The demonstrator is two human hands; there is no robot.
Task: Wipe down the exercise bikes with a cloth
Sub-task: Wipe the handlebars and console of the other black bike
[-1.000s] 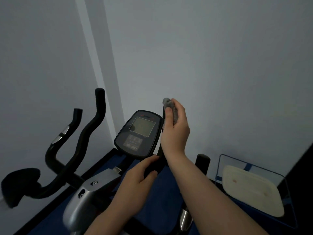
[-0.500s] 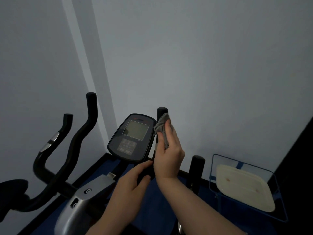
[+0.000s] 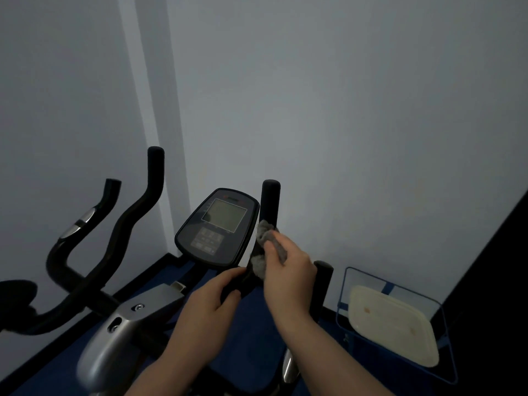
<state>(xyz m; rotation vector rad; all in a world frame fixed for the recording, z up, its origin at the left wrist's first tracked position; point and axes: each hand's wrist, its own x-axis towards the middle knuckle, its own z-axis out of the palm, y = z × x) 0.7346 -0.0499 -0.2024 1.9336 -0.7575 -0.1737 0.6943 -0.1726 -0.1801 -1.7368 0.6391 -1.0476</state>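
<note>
A grey cloth (image 3: 264,247) is gripped around the upright handlebar (image 3: 270,201) by the right hand (image 3: 288,270); the bar's lower part is held by the left hand (image 3: 210,304).

No text, brand or number can be read. The console (image 3: 218,228), just left of the right hand's fingers (image 3: 275,247), has a blank grey screen, small marks above it and a keypad, all too dim and blurred to make out.

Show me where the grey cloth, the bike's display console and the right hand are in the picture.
grey cloth (image 3: 264,235): head view, upper bunched fold against the handlebar.
display console (image 3: 224,215): head view, middle of its screen.
right hand (image 3: 288,267): head view, back of the hand gripping the cloth.
</note>
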